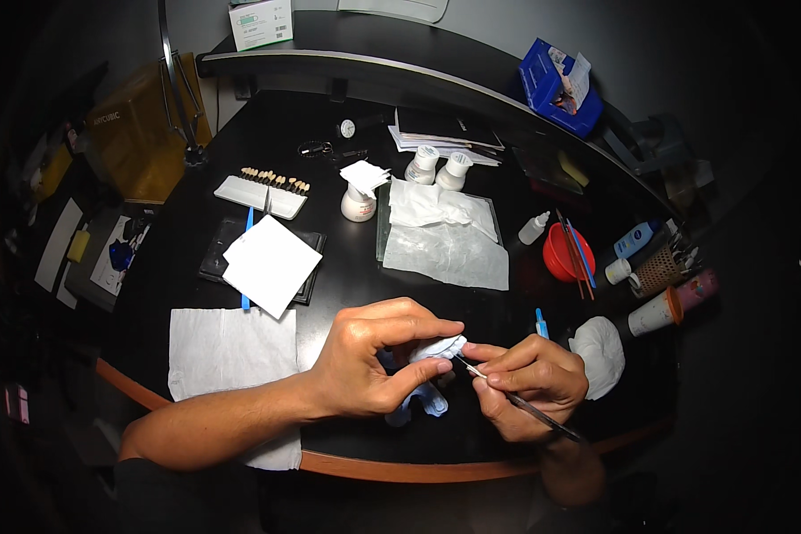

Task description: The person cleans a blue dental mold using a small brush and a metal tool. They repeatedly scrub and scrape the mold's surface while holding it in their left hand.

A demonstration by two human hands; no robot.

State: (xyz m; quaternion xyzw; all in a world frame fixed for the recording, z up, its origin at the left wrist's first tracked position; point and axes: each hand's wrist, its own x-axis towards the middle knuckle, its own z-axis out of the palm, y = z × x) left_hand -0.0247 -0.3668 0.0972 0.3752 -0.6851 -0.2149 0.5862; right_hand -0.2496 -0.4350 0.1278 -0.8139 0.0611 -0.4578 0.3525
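Observation:
My left hand (374, 356) pinches a small pale blue-white piece (442, 346), which looks like part of a dental cast, between thumb and fingers. In my right hand (534, 383), gripped like a pen, is a slim brush-like tool (543, 416) with a dark handle and pale fine end. Its tip points at the near right side of the piece and seems to touch it. Below my left fingers a light blue curved cast piece (429, 400) lies on the black table, partly hidden. A crumpled white tissue (598, 356) is beside my right hand.
Paper sheets (271, 258) cover a black case at left, before a tooth shade guide (262, 196). A tissue-topped jar (359, 205), two white jars (424, 163) and a tissue-covered glass slab (445, 254) stand beyond my hands. At right are a red bowl (564, 254) and an orange-rimmed cup (654, 313).

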